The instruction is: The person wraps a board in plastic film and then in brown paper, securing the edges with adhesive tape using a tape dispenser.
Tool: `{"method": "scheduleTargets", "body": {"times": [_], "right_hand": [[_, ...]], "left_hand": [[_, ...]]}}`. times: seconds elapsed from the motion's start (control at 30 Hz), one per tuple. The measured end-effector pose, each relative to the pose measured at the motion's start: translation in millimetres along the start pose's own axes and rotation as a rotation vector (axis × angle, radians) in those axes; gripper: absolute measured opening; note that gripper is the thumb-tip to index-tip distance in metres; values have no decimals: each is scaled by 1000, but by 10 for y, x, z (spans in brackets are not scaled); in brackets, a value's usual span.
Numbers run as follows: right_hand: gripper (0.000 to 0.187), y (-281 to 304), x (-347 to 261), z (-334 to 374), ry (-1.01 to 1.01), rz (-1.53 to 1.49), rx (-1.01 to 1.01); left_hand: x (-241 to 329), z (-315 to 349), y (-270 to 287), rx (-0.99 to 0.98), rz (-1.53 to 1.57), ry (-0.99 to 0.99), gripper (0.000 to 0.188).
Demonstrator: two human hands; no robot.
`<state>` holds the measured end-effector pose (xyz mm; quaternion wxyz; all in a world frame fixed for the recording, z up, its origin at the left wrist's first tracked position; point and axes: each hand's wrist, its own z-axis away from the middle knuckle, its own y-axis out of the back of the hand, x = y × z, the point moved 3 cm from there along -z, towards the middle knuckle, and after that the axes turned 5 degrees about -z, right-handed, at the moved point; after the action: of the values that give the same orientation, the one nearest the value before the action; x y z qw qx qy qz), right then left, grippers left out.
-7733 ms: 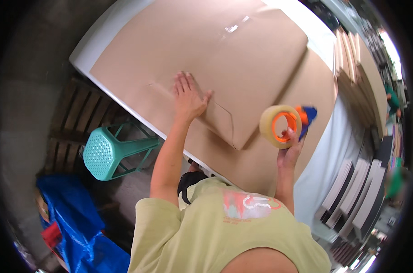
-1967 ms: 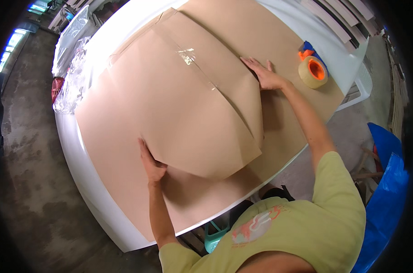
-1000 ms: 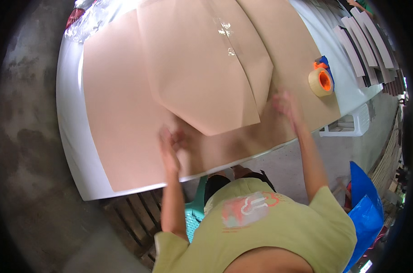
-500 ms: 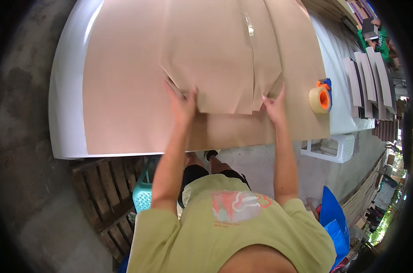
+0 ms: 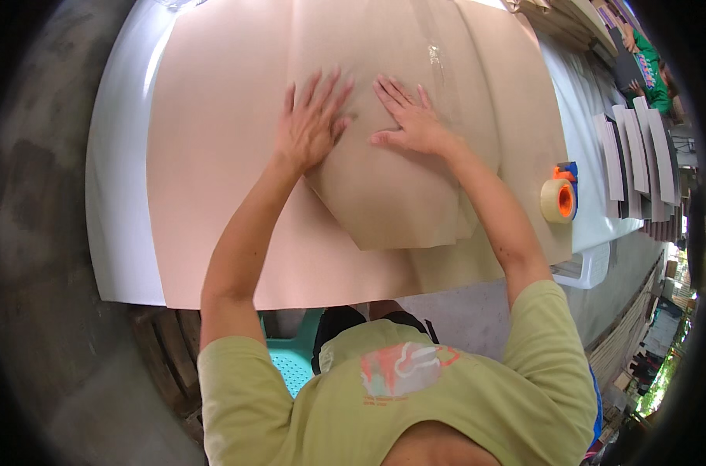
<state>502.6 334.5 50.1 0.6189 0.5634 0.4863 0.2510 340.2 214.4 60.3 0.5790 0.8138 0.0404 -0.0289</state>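
Observation:
A folded brown paper piece with angled bottom corners (image 5: 392, 206) lies on a larger brown paper sheet (image 5: 213, 225). My left hand (image 5: 312, 124) rests with spread fingers at the left edge of the folded piece, slightly blurred. To its right, my right hand (image 5: 411, 120) lies flat on the folded piece, fingers stretched out. Neither hand holds anything. Clear shiny tape (image 5: 435, 58) runs along a seam beyond my right hand. A tape dispenser with a roll of tape (image 5: 559, 198) sits on the sheet's right side.
The white-covered table (image 5: 120, 225) shows beyond the paper. Stacks of grey and black boards (image 5: 640, 159) stand at the right, near a person in green (image 5: 654, 78). Below the table are a teal stool (image 5: 294, 365), a white stool (image 5: 590, 268) and a wooden slatted crate (image 5: 162, 353).
Both hands have let go of the folded piece's lower corners and moved farther up onto it, flattening out. The folded piece now lies lower in view, its bottom edge nearer me.

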Motion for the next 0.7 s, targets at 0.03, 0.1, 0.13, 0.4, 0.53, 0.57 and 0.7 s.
{"method": "scheduleTargets", "body": {"times": [0.03,0.1,0.13,0.4,0.53,0.57,0.7], "right_hand": [[98,-122,-29,64,-11,95,-101],[98,-131,-59,247,12,40,-204],[98,-116,-99,354,22,10,-249],[86,-233,-206,567,-75,338,-185],[82,-230,-36,572,-33,-61,-155],[81,-143,97,568,-25,60,-252],[81,213,654,1090,-111,317,-377]], "left_hand": [[-7,115,-177,-151,20,23,60],[4,319,-274,-165,206,-35,66],[15,411,-267,-170,296,-65,69],[260,149,-182,-436,326,-148,89],[626,-61,-264,-290,439,-85,86],[575,-27,-326,-314,427,-150,82],[653,-91,-365,-329,248,-191,77]]}}
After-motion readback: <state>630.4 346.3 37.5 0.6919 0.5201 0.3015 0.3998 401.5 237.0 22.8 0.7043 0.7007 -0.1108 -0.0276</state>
